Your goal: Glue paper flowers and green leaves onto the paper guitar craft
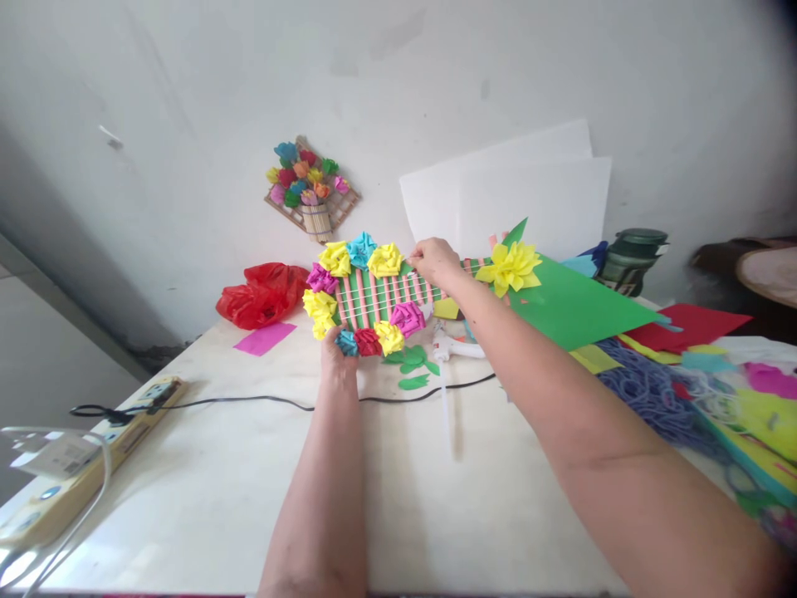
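Observation:
I hold up a paper craft piece (379,297) of green and pink strips, ringed with yellow, blue, pink and red paper flowers. My left hand (338,359) grips its lower edge from below, fingers closed on it. My right hand (434,260) pinches its upper right edge beside a yellow flower (385,260). A larger yellow paper flower (510,266) sits at the piece's right end, in front of a green paper sheet (576,306).
A white glue gun (453,346) and green paper leaves (411,365) lie on the white table (249,482), crossed by a black cable (249,401). A power strip (80,457) sits left, a red bag (261,292) behind, coloured papers and blue cord (653,390) right. A flower craft (311,187) hangs on the wall.

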Demonstrator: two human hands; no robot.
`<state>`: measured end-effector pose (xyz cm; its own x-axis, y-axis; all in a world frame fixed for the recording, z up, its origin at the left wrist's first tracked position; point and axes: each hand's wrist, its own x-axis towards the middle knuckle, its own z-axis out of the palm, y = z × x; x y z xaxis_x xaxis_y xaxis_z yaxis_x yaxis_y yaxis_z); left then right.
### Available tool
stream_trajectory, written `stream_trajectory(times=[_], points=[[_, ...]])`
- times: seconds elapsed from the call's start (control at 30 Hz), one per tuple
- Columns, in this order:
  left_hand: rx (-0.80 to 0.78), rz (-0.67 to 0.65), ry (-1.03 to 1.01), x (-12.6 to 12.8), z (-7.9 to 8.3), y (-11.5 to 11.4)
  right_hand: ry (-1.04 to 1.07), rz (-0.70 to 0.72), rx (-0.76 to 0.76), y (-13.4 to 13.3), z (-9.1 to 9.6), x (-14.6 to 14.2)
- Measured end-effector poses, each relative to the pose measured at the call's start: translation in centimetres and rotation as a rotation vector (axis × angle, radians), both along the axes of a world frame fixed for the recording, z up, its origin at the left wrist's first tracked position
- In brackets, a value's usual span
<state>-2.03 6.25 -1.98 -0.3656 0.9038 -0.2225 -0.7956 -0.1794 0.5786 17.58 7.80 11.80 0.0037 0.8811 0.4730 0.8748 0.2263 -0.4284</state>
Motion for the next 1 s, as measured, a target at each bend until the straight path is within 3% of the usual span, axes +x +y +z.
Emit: stream_trajectory(times=[0.53, 0.77, 1.0], points=[[-0.025, -0.005, -0.036, -0.1, 0.3, -0.2, -0.01, 0.112, -0.105, 0.6, 0.6, 0.7], [0.042, 0.005, -0.027, -0.4, 0.4, -0.3, 0.004, 0.141, -0.287, -1.2, 1.1, 0.8], [0.109, 0.053, 0.039, -1.0, -0.2, 0.2, 0.062, 0.244, -0.226, -0.4, -0.6, 1.3]])
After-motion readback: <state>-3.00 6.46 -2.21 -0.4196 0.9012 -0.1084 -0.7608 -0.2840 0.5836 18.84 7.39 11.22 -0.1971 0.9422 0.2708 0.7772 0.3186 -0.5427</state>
